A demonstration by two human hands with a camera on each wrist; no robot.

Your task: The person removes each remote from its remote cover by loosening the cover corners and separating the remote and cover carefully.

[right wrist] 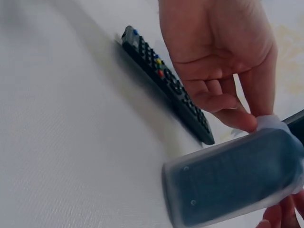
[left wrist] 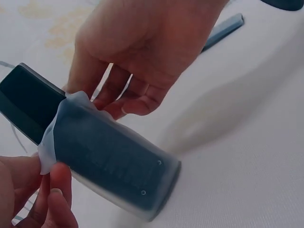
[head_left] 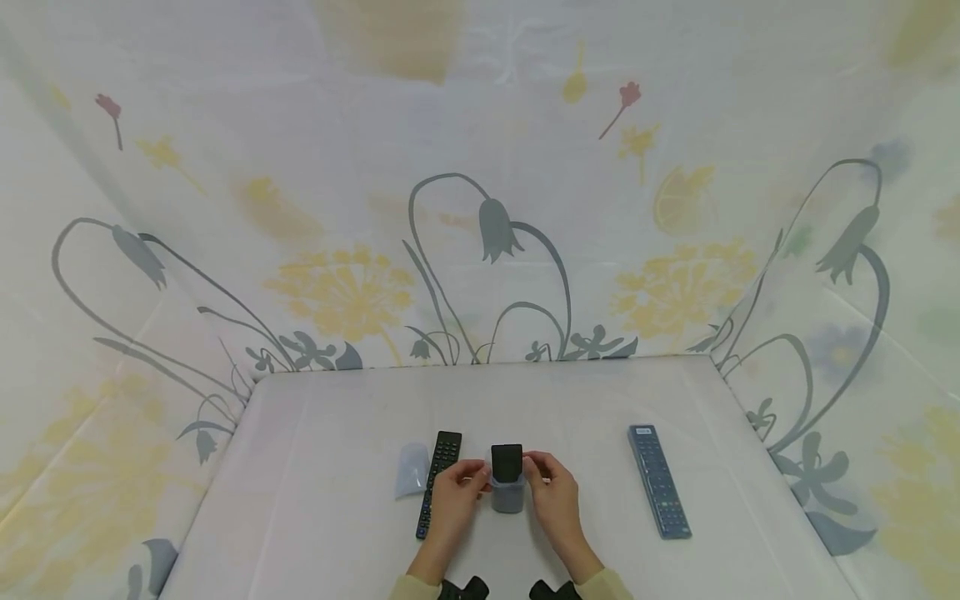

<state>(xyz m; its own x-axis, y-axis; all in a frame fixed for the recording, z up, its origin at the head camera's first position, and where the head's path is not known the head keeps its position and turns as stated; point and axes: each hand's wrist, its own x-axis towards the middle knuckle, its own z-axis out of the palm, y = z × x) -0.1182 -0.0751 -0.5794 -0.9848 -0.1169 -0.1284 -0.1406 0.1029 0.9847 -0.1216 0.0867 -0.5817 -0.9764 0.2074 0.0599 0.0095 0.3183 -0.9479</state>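
Note:
A black slab-shaped object [head_left: 507,462] stands up between my hands, its lower part inside a soft, frosted translucent sleeve [head_left: 507,497]. In the left wrist view its bare dark end [left wrist: 28,97] sticks out past the crumpled rim, and two small rings mark the far end of the sleeve. My left hand [head_left: 453,500] pinches the left side of that rim between thumb and fingertips. On the opposite side, the right hand [head_left: 557,504] pinches the rim too. The inserted part shows only as a dark shape through the sleeve.
A black remote control [head_left: 442,475] with coloured buttons lies just left of my left hand. Beside it is a pale bluish translucent pouch-like piece [head_left: 412,471]. Farther right lies a bluish-looking remote control [head_left: 660,482]. Flower-printed cloth [head_left: 487,275] rises behind the white table [head_left: 322,500].

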